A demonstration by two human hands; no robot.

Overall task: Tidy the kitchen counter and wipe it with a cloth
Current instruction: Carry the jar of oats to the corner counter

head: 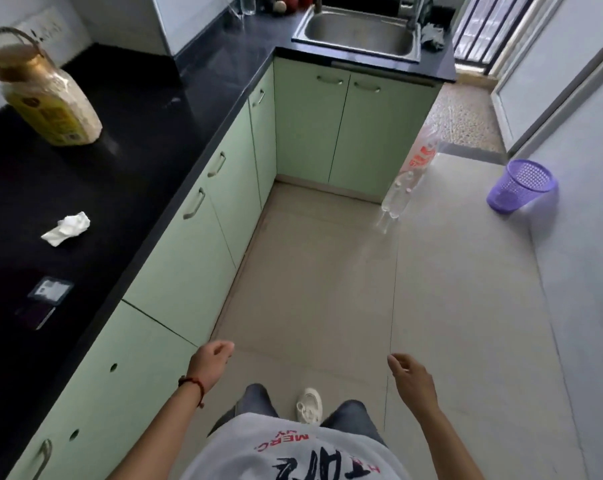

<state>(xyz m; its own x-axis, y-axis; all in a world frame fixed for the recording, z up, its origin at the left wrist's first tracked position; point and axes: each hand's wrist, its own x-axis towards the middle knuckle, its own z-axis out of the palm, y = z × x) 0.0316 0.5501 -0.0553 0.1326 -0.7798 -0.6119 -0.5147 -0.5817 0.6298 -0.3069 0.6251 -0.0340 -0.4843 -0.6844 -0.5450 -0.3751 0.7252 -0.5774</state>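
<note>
A black L-shaped counter (127, 140) runs along the left and far side. On it lie a crumpled white tissue (67, 228), a tall clear jar with a gold lid (43, 91) and a small dark packet (47, 296). A grey cloth (431, 36) lies to the right of the steel sink (359, 32). My left hand (210, 362) and my right hand (409, 374) hang over the floor with loosely curled fingers, holding nothing, well apart from the counter.
Green cabinets (196, 244) stand under the counter. A bag of clear plastic bottles (407, 181) leans at the cabinet corner. A purple mesh bin (520, 185) sits on the floor by the right wall. Glasses and red fruit stand left of the sink.
</note>
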